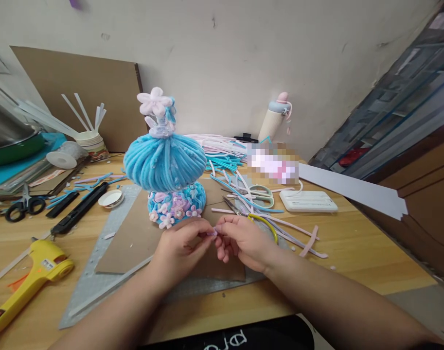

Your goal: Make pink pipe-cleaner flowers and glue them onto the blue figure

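Note:
Close together over a sheet of brown cardboard (129, 243), both hands pinch one small light-purple piece (215, 232), probably fuzzy craft stem; its shape is mostly hidden by the fingers. My left hand (181, 245) grips it from the left with closed fingers. From the other side, the thumb and fingertips of my right hand (243, 240) are closed on it. Just beyond them stands a fluffy blue craft piece (165, 163), with a pleated round top, a pale pink flower (155, 101) at its tip and a base (176, 204) covered in small flowers.
At left lie a yellow glue gun (48, 265), a black cutter (79, 209) and black scissors (25, 204). Yellow-handled scissors (265, 226), green-handled scissors (263, 194) and loose fuzzy stems (222, 155) spread at right. A white power bank (308, 201) and a bottle (273, 119) stand beyond.

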`<action>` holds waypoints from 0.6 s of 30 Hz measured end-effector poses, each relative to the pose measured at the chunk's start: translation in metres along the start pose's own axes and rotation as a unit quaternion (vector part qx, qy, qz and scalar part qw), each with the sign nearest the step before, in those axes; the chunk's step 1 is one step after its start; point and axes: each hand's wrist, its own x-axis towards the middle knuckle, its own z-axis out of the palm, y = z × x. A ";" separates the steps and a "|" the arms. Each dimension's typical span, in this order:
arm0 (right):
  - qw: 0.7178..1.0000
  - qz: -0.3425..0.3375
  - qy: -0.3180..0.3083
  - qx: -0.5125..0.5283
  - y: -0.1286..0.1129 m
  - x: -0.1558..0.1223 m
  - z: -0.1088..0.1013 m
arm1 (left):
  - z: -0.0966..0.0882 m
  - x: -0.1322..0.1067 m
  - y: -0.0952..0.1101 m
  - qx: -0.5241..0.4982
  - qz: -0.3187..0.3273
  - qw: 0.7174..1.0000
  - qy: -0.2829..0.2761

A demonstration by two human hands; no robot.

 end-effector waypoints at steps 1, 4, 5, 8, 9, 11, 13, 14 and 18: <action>1.000 -0.009 -0.009 -0.029 -0.001 -0.001 -0.001 | -0.001 0.000 -0.001 0.002 0.003 1.000 -0.004; 0.981 -0.082 -0.014 -0.175 -0.007 -0.005 -0.005 | -0.004 0.002 -0.001 0.003 0.009 1.000 -0.016; 0.972 -0.098 -0.018 -0.212 -0.009 -0.007 -0.006 | -0.005 0.003 -0.001 0.004 0.012 1.000 -0.019; 0.967 -0.086 -0.055 -0.232 -0.012 -0.008 -0.006 | -0.006 0.003 0.001 0.010 0.022 0.999 -0.028; 0.973 -0.069 -0.069 -0.211 -0.012 -0.007 -0.006 | -0.006 0.003 0.001 0.011 0.024 0.999 -0.027; 0.987 -0.024 -0.094 -0.125 -0.010 -0.004 -0.006 | -0.005 0.002 0.002 0.012 0.024 1.000 -0.012; 0.992 0.037 -0.121 -0.004 -0.007 0.000 -0.006 | -0.004 0.001 0.001 0.009 0.021 1.000 0.007; 0.987 0.068 -0.134 0.050 -0.005 0.001 -0.007 | -0.004 0.000 0.001 0.004 0.024 1.000 0.013; 0.972 0.119 -0.162 0.124 -0.004 0.002 -0.006 | -0.002 0.001 -0.003 -0.029 0.039 0.999 0.016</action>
